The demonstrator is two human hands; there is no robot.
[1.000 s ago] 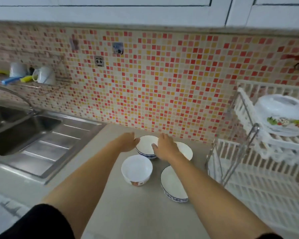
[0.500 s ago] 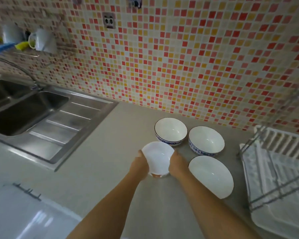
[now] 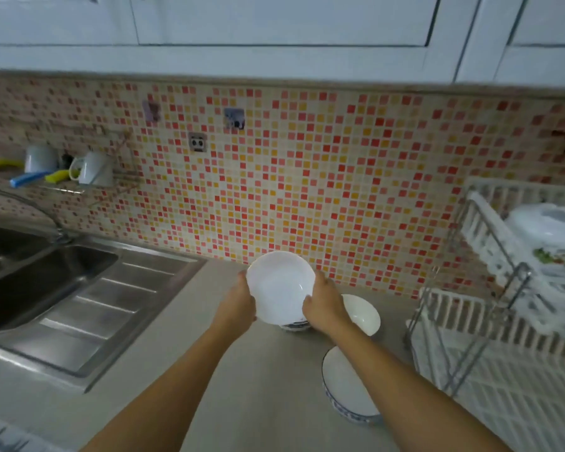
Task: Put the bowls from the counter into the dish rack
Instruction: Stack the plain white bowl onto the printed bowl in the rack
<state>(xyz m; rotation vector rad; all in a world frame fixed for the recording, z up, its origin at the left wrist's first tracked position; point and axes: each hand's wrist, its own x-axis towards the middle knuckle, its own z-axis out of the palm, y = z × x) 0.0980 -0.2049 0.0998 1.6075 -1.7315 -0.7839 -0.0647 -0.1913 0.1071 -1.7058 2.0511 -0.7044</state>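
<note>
Above the counter (image 3: 258, 380), centre of view: a white bowl (image 3: 279, 287) is being held clear of the surface, tilted so its hollow is facing the camera. The left hand (image 3: 237, 305) is gripping its left rim; the right hand (image 3: 323, 305) is gripping its right rim, fingers wrapping behind. Both hands are closed on this one bowl.

On the counter, beneath and behind the held bowl: a blue-patterned bowl (image 3: 295, 326) is sitting mostly hidden, only its lower edge showing. Just right of it, partly behind the right wrist: a second bowl (image 3: 362, 314), upright. Nearer the camera, beside the right forearm: a third bowl (image 3: 346, 391) with a dark rim line, upright.

At right: a white dish rack (image 3: 503, 370) with a metal frame is standing on the counter, its lower tier showing bare slats; the upper tier is carrying a white lidded container (image 3: 548, 230).

At left: a steel sink (image 3: 46, 278) with drainboard. Behind it, on a wall shelf: two cups (image 3: 95, 169), inverted.
</note>
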